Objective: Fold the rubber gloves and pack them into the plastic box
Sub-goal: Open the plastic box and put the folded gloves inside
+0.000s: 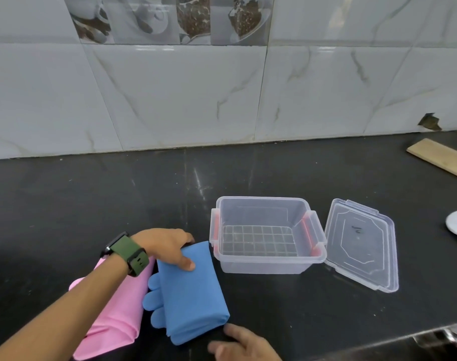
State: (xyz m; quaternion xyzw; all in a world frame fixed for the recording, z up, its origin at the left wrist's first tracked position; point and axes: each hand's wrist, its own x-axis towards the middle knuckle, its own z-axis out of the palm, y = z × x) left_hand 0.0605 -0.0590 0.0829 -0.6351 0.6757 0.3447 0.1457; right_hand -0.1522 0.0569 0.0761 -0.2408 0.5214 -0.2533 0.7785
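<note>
The left hand (167, 247) pinches the far end of the folded blue glove (193, 290). The right hand (244, 343) touches its near corner, fingers loosely bent. The empty box (267, 234) sits at two o'clock from it. Soft, floppy and light, the glove might spring open, so hold both ends.

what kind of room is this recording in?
Most likely a home kitchen. A dark stone countertop runs along a wall of glossy marble-look tiles, with a row of decorative tiles printed with cups and coffee beans above them. A wooden board lies at the right.
</note>
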